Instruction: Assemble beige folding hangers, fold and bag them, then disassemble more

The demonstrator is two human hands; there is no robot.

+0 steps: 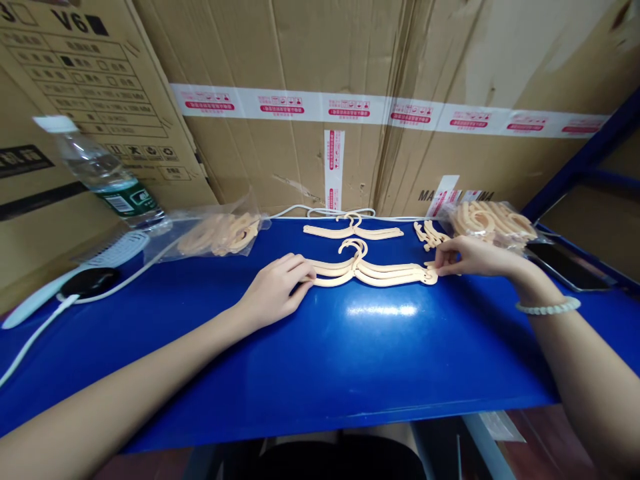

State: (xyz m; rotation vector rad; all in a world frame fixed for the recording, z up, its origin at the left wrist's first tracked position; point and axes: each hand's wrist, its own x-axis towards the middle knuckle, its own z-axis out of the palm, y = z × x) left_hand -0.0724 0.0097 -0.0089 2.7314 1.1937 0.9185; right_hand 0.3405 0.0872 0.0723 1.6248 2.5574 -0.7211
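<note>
Cream plastic hangers lie overlapped on the blue table, hooks pointing away from me. My left hand is closed round their left end, thumb and fingers pinching it. At their right end, my right hand pinches a small cream plastic piece, mostly covered by the fingertips and touching the hanger end. Whether it is joined to the hanger, I cannot tell. Just beyond lie more cream hangers. Several small cream hook-like pieces are piled beside my right hand.
Clear bags of cream parts sit left and right. A phone lies at the right. On the left are a water bottle, a pale hairbrush, a black device and a white cable. Cardboard boxes stand behind.
</note>
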